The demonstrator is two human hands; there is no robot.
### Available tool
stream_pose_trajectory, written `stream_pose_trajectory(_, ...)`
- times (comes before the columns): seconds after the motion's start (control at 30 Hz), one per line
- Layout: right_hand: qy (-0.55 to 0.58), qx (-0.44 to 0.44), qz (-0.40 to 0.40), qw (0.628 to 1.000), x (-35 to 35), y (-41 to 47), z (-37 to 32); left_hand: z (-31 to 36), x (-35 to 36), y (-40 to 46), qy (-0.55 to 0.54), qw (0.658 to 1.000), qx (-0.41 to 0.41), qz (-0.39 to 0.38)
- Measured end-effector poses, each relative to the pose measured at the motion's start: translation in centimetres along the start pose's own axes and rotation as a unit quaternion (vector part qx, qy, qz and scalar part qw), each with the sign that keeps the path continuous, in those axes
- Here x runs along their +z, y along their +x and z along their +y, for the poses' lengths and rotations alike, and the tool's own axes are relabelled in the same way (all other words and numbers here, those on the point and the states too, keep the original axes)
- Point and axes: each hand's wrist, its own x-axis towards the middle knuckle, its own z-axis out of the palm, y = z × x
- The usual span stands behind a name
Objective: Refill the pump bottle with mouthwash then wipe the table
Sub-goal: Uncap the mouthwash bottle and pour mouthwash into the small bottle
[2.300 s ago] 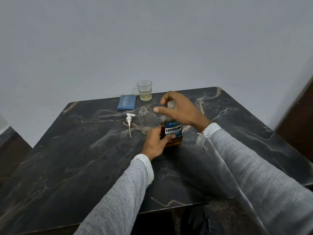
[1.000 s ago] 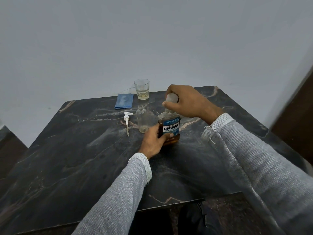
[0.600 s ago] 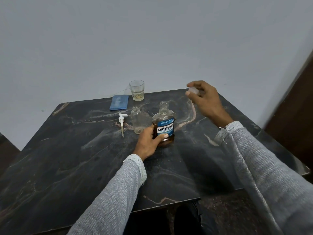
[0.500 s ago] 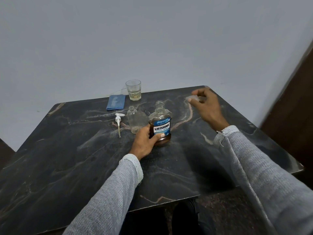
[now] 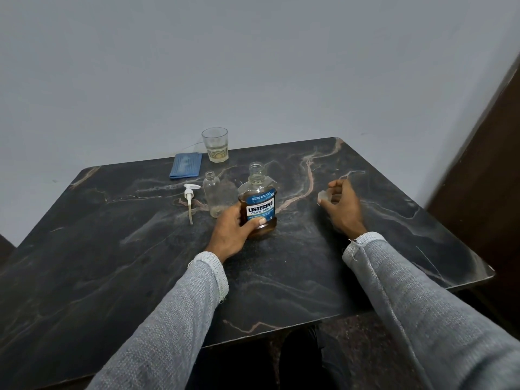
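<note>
The Listerine mouthwash bottle (image 5: 258, 201) stands upright on the dark marble table (image 5: 112, 249), uncapped, with amber liquid in its lower half. My left hand (image 5: 231, 232) grips its base from the left. Out to the right, my right hand (image 5: 339, 205) holds the clear cap (image 5: 323, 196) in its fingertips, low over the table. The empty clear pump bottle (image 5: 215, 197) stands open just left of the mouthwash. Its white pump head (image 5: 190, 199), tube attached, lies on the table beside it.
A folded blue cloth (image 5: 185, 165) lies near the table's far edge, with a drinking glass (image 5: 215, 144) holding a little pale liquid next to it. A grey wall rises behind the table and a dark wooden panel (image 5: 484, 164) stands to the right.
My right hand took the cap off the mouthwash bottle, carried it to the right and lowered it toward the table. The left hand has kept its grip on the bottle.
</note>
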Motion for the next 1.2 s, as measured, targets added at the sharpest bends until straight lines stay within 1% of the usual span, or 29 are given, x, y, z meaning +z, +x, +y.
stream_pose_trajectory(0.2, -0.044, 0.005, -0.024, 0.999, 0.0, 0.0, 0.6, 0.2, 0.0, -0.1, 0.01, 1.0, -0.002, -0.002)
stream_pose_trajectory(0.3, -0.076, -0.003, -0.021, 0.997, -0.1, -0.6, 0.4, 0.3, -0.1, -0.2, 0.015, 1.0, -0.005, -0.006)
stream_pose_trajectory(0.43, -0.075, -0.055, -0.008, 0.996, 0.1, -2.3, -1.1, 0.6, -0.2, -0.2, 0.023, 1.0, -0.01, -0.015)
stream_pose_trajectory(0.5, -0.066, -0.079, -0.045, 0.994, 0.7, -3.1, -2.3, 0.5, -0.3, -0.2, 0.017, 1.0, -0.009, -0.015)
stream_pose_trajectory(0.6, -0.04, -0.096, -0.152, 0.983, 1.9, -3.9, -4.3, 0.9, -0.6, -0.2, 0.009, 1.0, -0.007, -0.029)
stream_pose_trajectory(0.67, -0.01, -0.105, -0.208, 0.972, 2.8, -4.2, -5.4, 1.1, -0.9, -0.2, 0.009, 0.999, -0.007, -0.049)
stream_pose_trajectory(0.8, 0.029, -0.107, -0.255, 0.961, 4.3, -4.6, -7.0, 0.8, -2.3, -0.8, -0.028, 0.994, -0.007, -0.104)
stream_pose_trajectory(0.9, 0.054, -0.093, -0.273, 0.956, 5.3, -4.7, -7.5, -0.3, -4.4, -1.5, -0.021, 0.994, -0.01, -0.107)
stream_pose_trajectory(0.97, 0.082, -0.08, -0.281, 0.953, 5.9, -4.8, -7.4, -0.8, -6.0, -1.9, -0.02, 0.996, -0.006, -0.088)
stream_pose_trajectory(1.03, 0.099, -0.072, -0.276, 0.953, 6.4, -4.8, -7.1, -1.0, -7.5, -2.0, -0.032, 0.998, 0.008, -0.049)
stream_pose_trajectory(1.1, 0.111, -0.064, -0.265, 0.956, 6.9, -4.6, -7.0, -1.1, -8.7, -1.7, -0.048, 0.998, 0.028, 0.013)
stream_pose_trajectory(1.2, 0.11, -0.061, -0.255, 0.959, 7.2, -4.3, -7.2, -1.5, -9.4, -0.6, -0.07, 0.987, 0.044, 0.14)
